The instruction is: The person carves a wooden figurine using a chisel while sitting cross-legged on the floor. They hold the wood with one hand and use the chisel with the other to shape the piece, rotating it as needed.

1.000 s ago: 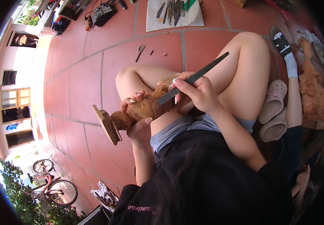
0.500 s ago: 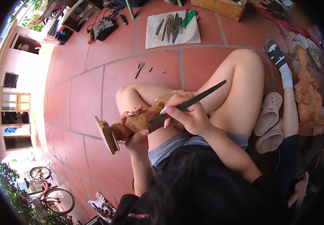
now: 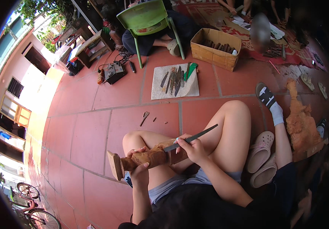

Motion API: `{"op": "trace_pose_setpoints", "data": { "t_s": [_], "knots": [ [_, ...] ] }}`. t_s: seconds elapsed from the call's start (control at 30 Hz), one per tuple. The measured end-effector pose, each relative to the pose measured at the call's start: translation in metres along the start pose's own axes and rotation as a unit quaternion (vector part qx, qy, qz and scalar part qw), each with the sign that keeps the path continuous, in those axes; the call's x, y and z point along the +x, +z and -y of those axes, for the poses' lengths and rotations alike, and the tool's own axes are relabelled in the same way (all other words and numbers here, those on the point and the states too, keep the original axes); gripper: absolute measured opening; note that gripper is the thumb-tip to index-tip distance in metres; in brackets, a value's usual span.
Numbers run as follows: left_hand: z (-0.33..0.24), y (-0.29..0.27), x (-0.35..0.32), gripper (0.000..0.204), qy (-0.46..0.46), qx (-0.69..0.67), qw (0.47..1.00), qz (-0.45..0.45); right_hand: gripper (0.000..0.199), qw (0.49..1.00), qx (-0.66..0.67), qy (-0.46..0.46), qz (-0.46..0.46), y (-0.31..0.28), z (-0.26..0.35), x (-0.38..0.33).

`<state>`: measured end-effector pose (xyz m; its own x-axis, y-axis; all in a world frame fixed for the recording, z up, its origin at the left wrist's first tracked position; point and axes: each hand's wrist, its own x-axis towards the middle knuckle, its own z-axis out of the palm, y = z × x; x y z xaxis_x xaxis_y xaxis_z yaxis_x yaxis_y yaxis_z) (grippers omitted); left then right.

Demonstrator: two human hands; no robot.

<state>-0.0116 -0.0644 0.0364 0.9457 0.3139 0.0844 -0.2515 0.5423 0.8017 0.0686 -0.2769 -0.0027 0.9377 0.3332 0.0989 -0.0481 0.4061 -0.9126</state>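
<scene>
From my end I see a red tiled floor with grey joints. A few small dark bits lie on it near the centre of the frame. At upper centre rests a white sheet, between a black box with cables and a cardboard box. Pale clogs sit at centre right.

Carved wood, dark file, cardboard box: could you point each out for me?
Carved wood [image 3: 157, 157], head view: the middle of its body.
Dark file [image 3: 203, 133], head view: its bare upper length.
Cardboard box [image 3: 211, 57], head view: its near outer wall.
</scene>
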Motion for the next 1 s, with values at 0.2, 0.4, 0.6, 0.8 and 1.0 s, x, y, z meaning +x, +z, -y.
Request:
{"op": "trace_pose_setpoints", "data": {
  "t_s": [0.2, 0.4, 0.6, 0.8, 1.0],
  "knots": [
    [-0.001, -0.016, 0.003, 0.062, -0.024, -0.054, 0.998, -0.018, 0.056, 0.947, -0.107, -0.287, 0.096, 0.056, 0.087, -0.001],
    [0.002, -0.060, 0.010, 0.057, -0.044, -0.160, 0.985, -0.052, 0.056, 0.882, 0.307, -0.190, 0.303, 0.101, 0.168, -0.038],
    [0.015, -0.087, 0.000, 0.056, -0.042, -0.214, 0.975, -0.040, 0.035, 0.777, 0.309, -0.095, 0.540, 0.097, 0.178, -0.052],
    [0.016, -0.093, 0.007, 0.058, -0.056, -0.223, 0.973, -0.025, 0.033, 0.785, 0.324, -0.101, 0.518, 0.106, 0.169, -0.058],
    [0.020, -0.095, 0.006, 0.059, -0.051, -0.228, 0.972, -0.022, 0.032, 0.792, 0.329, -0.100, 0.504, 0.108, 0.163, -0.063]
  ]
}}
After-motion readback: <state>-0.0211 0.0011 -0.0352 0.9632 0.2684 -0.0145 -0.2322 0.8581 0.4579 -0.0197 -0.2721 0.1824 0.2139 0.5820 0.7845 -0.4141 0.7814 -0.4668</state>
